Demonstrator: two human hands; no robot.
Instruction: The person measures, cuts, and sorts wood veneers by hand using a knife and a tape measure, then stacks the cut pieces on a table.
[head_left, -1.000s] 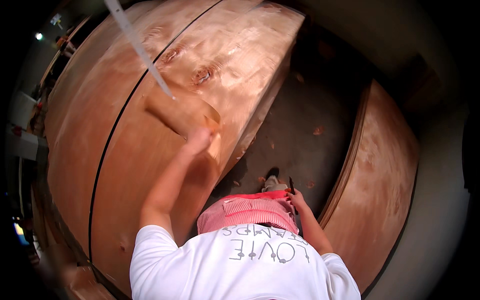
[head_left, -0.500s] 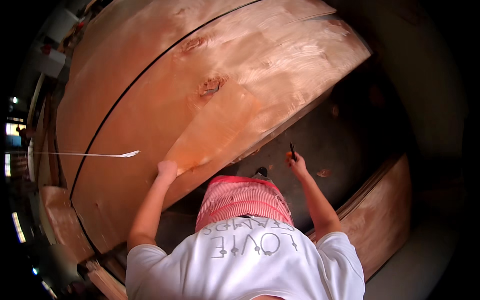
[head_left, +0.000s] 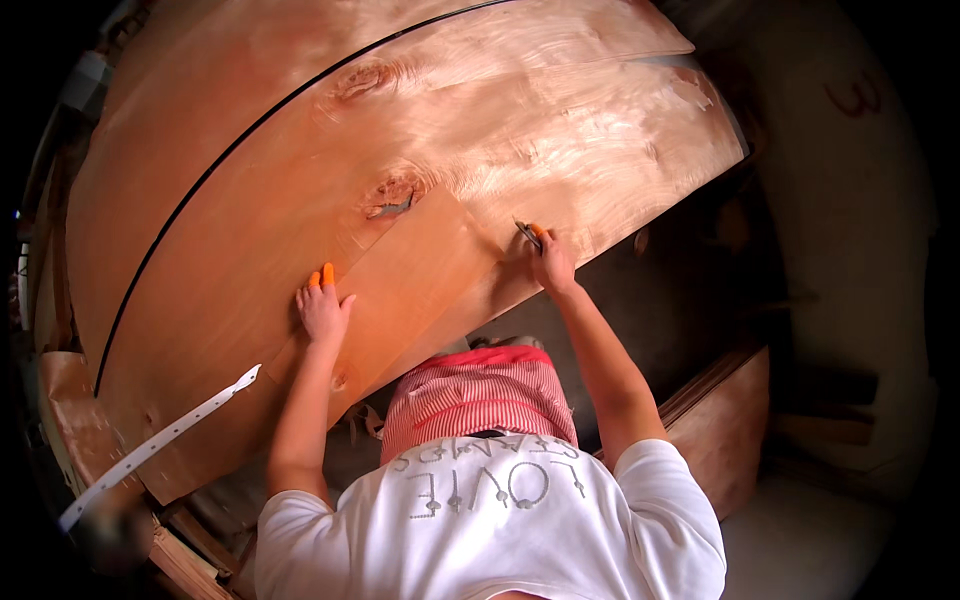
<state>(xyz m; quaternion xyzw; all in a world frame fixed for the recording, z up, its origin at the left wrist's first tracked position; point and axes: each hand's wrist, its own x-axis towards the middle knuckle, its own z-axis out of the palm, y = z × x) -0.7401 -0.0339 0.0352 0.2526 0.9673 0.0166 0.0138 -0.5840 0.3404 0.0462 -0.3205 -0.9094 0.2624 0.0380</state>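
Left hand (head_left: 322, 308) lies with spread fingers on the veneer patch (head_left: 415, 280); at three o'clock, the right hand (head_left: 550, 265) pinches a small knife (head_left: 527, 233). Press firmly, cut slowly along the patch edge.

Both my arms reach forward and up from the lower edge, bare from the short sleeves to the wrists. My left arm runs nearly straight, elbow only slightly bent, and my left hand (head_left: 323, 308) lies flat, palm down, fingers together and pointing away from me, two fingertips (head_left: 326, 276) capped in orange. My right arm angles inward from the shoulder, forearm stretched out further than the left. My right hand (head_left: 551, 265) is curled into a closed grip, knuckles up, one fingertip also orange.
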